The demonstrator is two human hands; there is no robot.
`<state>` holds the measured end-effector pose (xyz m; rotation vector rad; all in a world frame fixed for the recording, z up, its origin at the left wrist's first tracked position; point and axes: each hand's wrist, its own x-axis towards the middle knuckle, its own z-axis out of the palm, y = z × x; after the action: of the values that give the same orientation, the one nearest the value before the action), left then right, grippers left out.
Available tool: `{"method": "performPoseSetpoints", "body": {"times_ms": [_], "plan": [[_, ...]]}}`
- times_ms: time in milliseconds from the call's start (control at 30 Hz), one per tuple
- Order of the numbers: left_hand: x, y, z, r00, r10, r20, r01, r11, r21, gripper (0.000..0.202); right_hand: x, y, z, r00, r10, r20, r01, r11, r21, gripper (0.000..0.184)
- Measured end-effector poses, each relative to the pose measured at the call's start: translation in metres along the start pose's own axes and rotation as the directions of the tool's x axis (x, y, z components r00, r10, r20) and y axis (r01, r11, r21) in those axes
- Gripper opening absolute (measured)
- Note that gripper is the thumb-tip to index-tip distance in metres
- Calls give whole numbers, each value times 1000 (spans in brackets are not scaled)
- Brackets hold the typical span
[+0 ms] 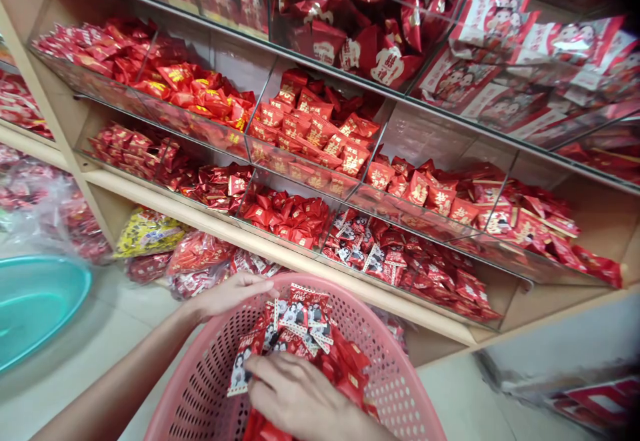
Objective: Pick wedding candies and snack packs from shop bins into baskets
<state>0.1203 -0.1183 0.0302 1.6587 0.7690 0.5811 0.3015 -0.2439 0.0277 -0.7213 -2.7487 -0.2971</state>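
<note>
A pink perforated plastic basket stands in front of me, holding a pile of small red wrapped sweets. My left hand grips its far left rim, fingers over the edge. Inside the basket, my right hand rests low over the pile with its fingers curled. At its fingertips is a red and white sweet packet printed with figures, tilted against the basket's left side. Similar printed packets lie heaped just beyond that hand. The underside of my right fingers is hidden.
Wooden shelves with clear-fronted compartments hold many red sweets. Larger red and white bags fill the upper right. Bagged sweets, one yellow bag among them, lie under the bottom shelf. A turquoise basin stands on the floor at left.
</note>
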Motion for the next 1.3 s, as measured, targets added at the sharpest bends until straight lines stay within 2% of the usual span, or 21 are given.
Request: {"method": "performPoseSetpoints", "body": {"times_ms": [200, 367, 567, 700, 833, 1067, 1300], "plan": [[0, -2, 0, 1000, -16, 0, 16, 1000, -6, 40, 6, 12, 2, 976, 180, -124, -194, 975, -109, 15], [0, -2, 0, 1000, -4, 14, 4, 1000, -15, 40, 9, 16, 8, 956, 260, -136, -282, 942, -182, 15], [0, -4, 0, 1000, -15, 17, 16, 999, -51, 40, 14, 19, 22, 953, 259, -157, -292, 925, -243, 13], [0, -4, -1, 999, -30, 13, 31, 998, -63, 40, 16, 16, 28, 954, 286, -93, -301, 916, -264, 10], [-1, -4, -1, 999, -44, 2, 44, 997, -61, 41, 17, 15, 26, 956, 294, -24, -289, 917, -275, 9], [-1, 0, 1, 998, -55, 20, 57, 994, -93, 42, 23, 24, 18, 949, 305, -83, -316, 903, -291, 6], [-1, 2, 1, 999, -52, -6, 52, 997, -50, 42, 18, 22, 27, 950, 305, -59, -309, 905, -293, 3]]}}
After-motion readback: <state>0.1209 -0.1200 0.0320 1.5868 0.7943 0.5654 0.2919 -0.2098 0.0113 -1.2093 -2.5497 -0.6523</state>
